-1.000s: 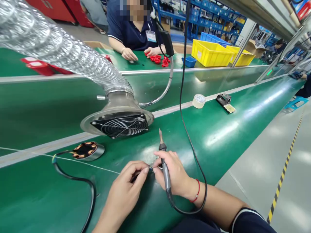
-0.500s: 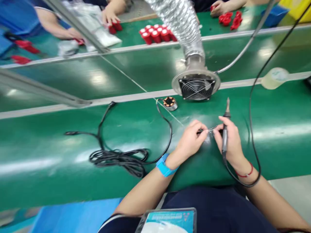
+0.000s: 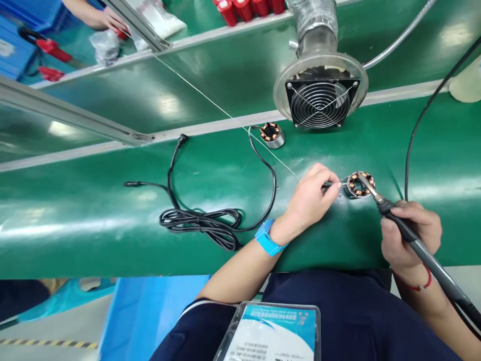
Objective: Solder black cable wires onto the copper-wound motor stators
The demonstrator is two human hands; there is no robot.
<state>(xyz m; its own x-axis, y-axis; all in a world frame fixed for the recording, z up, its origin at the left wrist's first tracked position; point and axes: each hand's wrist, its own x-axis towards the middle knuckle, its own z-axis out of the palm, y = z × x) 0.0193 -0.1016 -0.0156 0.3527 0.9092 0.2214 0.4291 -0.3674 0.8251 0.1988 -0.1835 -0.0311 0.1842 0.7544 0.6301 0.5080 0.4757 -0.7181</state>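
My left hand [image 3: 314, 193] pinches a thin wire, with a dark piece of cable and the end of a white solder strand at its fingers. Just right of those fingertips a ring-shaped motor stator [image 3: 351, 192] with copper coils rests on the green bench. My right hand [image 3: 411, 233] is wrapped round a soldering iron [image 3: 408, 231], whose metal tip lies over the coils of that stator. Farther back on the bench stands a second stator [image 3: 277, 142], joined to a black cable [image 3: 273, 193].
A round fume extractor [image 3: 320, 103] hangs over the bench behind my hands. The coiled black cord [image 3: 203, 220] lies to the left. Across the divider are red parts [image 3: 243, 9] and another person's hand [image 3: 114, 21]. A metal post [image 3: 67, 113] slants at the left.
My right hand has moved right and turned the iron so its tip points at the nearer stator, which now shows. My left hand keeps its pinch. The whole view has shifted.
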